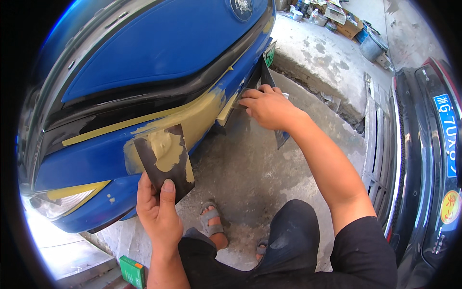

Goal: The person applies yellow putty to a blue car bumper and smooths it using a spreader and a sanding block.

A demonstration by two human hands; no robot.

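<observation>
Left grip (160, 214) pinched the dark board (179, 175) by its lower edge, before the blue bumper (94, 164); it seemed light, stiff, best held clear of soft putty (166, 150). What the right grip (267, 107) held was unclear.

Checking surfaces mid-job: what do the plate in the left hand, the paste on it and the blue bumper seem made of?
Plate: plastic or metal, dull and dark; thin and flat, so either fits.
Paste: probably filler, matte tan; thick and smeared.
Blue bumper: likely painted plastic, soft sheen; smooth curves, though paint hides the base.
</observation>
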